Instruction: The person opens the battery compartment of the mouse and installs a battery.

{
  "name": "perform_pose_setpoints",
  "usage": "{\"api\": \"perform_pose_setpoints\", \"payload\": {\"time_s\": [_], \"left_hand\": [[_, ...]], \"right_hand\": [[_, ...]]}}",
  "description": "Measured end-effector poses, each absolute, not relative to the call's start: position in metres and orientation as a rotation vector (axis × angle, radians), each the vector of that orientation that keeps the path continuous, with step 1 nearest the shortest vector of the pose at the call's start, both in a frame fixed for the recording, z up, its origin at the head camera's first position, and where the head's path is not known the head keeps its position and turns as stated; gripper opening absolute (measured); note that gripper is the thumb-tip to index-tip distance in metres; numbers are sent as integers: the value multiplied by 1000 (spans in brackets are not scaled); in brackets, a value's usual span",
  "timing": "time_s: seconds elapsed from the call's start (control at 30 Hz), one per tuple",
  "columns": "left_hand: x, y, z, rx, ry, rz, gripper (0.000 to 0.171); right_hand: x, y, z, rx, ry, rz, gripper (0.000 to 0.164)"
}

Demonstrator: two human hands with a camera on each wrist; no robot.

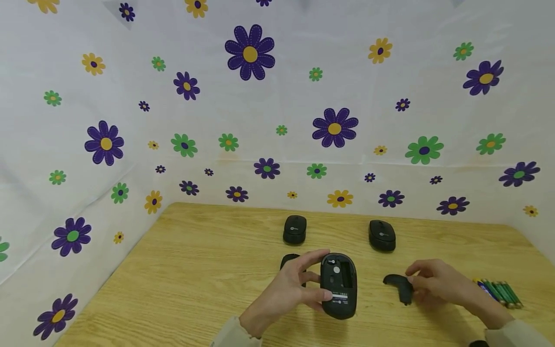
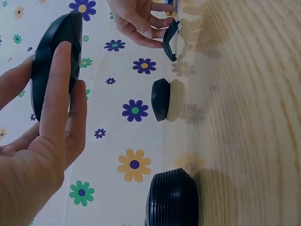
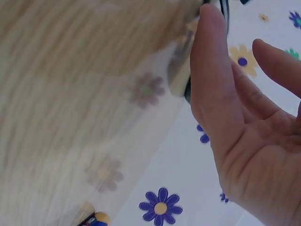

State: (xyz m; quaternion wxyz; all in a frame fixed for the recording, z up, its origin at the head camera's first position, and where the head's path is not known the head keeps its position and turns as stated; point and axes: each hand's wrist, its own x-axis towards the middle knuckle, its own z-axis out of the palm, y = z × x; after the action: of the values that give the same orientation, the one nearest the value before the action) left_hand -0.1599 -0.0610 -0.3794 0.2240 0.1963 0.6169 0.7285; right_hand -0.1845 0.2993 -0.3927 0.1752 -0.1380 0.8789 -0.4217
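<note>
My left hand (image 1: 284,289) grips a black computer mouse (image 1: 340,308) by its sides, raised above the table. Its underside faces the head camera, with the battery slot (image 1: 347,275) uncovered and no battery visible inside. To the right, my right hand (image 1: 444,284) pinches a black T-shaped battery cover (image 1: 405,292) by its edge. The left wrist view shows this cover (image 2: 170,43) close to the tabletop at the fingertips. In the right wrist view the right hand (image 3: 254,122) appears from the side, and the cover is mostly out of sight.
Two black mice, one at the back (image 1: 295,230) and one further right (image 1: 382,235), sit on the wooden table (image 1: 195,270). Another mouse (image 1: 288,259) is partly hidden behind my left hand. Several green batteries (image 1: 503,292) lie at the right beside a blue-and-yellow one (image 1: 485,288).
</note>
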Motion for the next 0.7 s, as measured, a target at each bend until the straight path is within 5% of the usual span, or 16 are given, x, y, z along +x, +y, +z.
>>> {"api": "perform_pose_setpoints", "payload": {"time_s": [0.47,0.7], "left_hand": [[-159,-62,-378,583,1697,2022,72],[-160,-62,-379,571,1699,2019,72]], "right_hand": [[-183,333,-386,-107,2300,-1360,48],[-179,347,-384,20,2328,-1390,46]]}}
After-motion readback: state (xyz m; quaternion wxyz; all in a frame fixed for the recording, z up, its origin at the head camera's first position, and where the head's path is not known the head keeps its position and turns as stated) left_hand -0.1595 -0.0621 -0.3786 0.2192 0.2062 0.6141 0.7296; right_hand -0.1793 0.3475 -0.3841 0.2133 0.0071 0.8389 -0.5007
